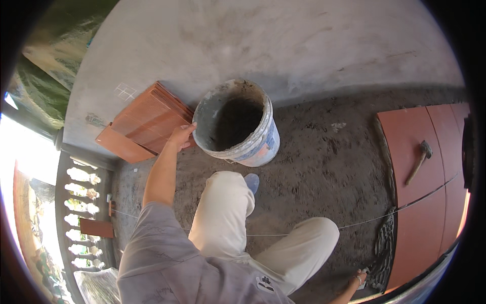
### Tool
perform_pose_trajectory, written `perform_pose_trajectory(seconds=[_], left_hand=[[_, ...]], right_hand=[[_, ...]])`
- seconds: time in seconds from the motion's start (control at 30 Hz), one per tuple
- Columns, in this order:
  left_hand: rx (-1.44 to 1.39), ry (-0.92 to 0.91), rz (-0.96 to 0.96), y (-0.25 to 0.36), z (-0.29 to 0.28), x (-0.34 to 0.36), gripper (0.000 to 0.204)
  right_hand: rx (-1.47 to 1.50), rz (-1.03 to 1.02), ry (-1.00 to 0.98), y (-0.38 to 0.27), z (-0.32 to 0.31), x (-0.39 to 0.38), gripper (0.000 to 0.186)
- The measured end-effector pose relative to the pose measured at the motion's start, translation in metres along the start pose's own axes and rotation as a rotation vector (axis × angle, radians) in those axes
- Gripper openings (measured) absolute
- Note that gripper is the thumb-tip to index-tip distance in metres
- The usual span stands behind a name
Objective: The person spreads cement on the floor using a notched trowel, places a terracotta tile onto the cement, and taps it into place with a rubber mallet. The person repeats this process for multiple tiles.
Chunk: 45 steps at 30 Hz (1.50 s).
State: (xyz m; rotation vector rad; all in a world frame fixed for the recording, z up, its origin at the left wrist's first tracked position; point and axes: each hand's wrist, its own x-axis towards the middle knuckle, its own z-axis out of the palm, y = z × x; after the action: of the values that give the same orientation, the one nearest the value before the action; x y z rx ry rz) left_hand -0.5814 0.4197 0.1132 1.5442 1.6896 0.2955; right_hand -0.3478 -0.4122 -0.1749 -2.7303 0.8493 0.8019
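My left hand is at the left rim of a mortar-smeared white bucket, its fingers closed on the edge. Dark wet mortar lies inside the bucket, which stands upright on the rough floor by the wall. Far down at the lower right, my right hand is close to a ridged strip of wet mortar along the laid tiles. Its fingers look curled around a small object, too small and partly hidden to name.
Red-brown tiles cover the floor at right, with a hammer on them. A stack of tiles leans on the wall left of the bucket. A string crosses low over the mortar bed. At left stands a balustrade.
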Motion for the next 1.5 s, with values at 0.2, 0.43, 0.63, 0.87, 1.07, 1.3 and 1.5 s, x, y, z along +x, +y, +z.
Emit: perform_pose_trajectory(seconds=[0.2,0.43,0.63,0.87,1.07,1.3,1.5], left_hand=[[-0.578,-0.257,-0.016,-0.014,0.018,0.086,0.073],[-0.537,-0.350,0.169,0.010,0.024,0.054,0.051],[-0.477,-0.412,0.460,0.058,0.062,-0.023,0.055],[-0.411,-0.627,0.608,0.098,0.101,-0.074,0.067],[-0.242,-0.742,0.743,0.118,0.120,-0.069,0.071],[-0.191,-0.791,0.761,0.120,0.113,-0.058,0.075],[-0.235,-0.758,0.757,0.116,0.124,-0.064,0.076]], right_hand=[[0.054,-0.194,0.295,-0.005,-0.041,-0.030,0.048],[0.419,-0.968,0.242,-0.184,-0.133,-0.112,0.045],[-0.215,-1.646,0.146,-0.394,-0.206,-0.288,0.042],[-0.630,-1.738,0.541,-0.543,-0.113,-0.394,0.016],[-0.761,-1.505,0.047,-0.599,0.003,-0.418,0.025],[-1.104,-1.475,-0.238,-0.521,0.026,-0.400,0.031],[-1.094,-1.555,-0.150,-0.532,-0.045,-0.355,0.046]])
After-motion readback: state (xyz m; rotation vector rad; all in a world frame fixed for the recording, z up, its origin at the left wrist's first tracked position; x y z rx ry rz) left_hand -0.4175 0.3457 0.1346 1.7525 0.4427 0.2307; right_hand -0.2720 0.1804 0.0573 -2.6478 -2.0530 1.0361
